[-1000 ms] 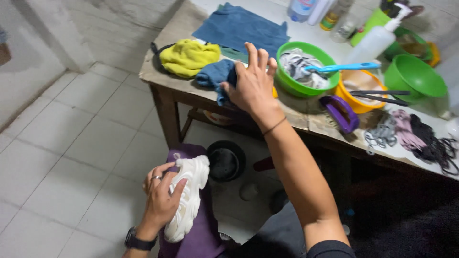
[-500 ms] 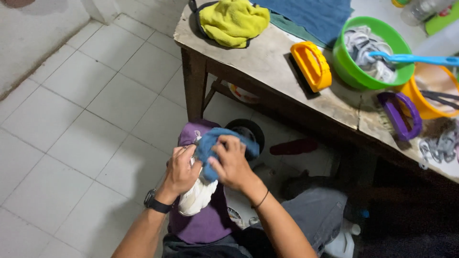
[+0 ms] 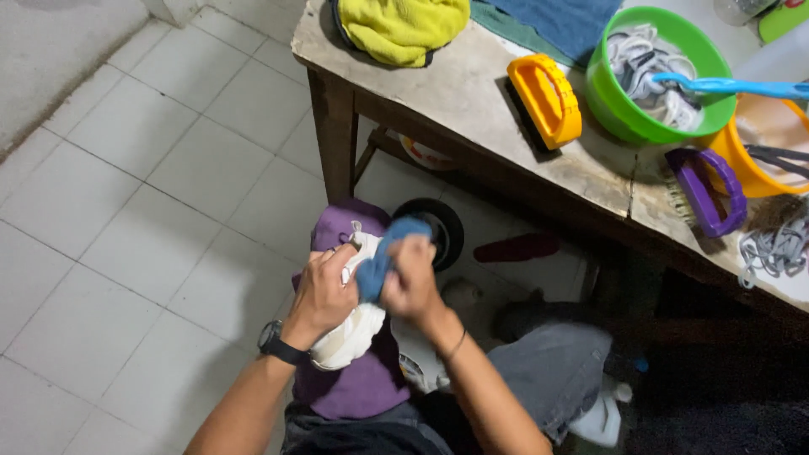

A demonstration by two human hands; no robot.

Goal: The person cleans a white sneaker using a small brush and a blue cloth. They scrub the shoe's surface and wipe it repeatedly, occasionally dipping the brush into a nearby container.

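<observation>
The left hand (image 3: 323,291), wearing a dark watch at the wrist, is cupping a white shoe (image 3: 347,337) from its left side, with the fingers curled around the upper and pressing against it. The shoe is lying over a purple cloth (image 3: 354,383) spread across the person's lap, low in the middle of the view and well below the surface. Just to the right, the right hand (image 3: 415,282) is gripping a blue rag (image 3: 383,257), fingers closed tightly around it, and is pressing the rag onto the top of the shoe, so the two hands are meeting over it.

Above and further right, a worn wooden surface (image 3: 455,93) is carrying a yellow cloth (image 3: 403,27) at its left end, then a blue towel (image 3: 565,21). An orange brush (image 3: 548,99) is lying beside a green bowl (image 3: 624,118) that is holding grey laces. A purple brush (image 3: 706,190) is resting near an orange bowl (image 3: 750,160) at the right end.
</observation>
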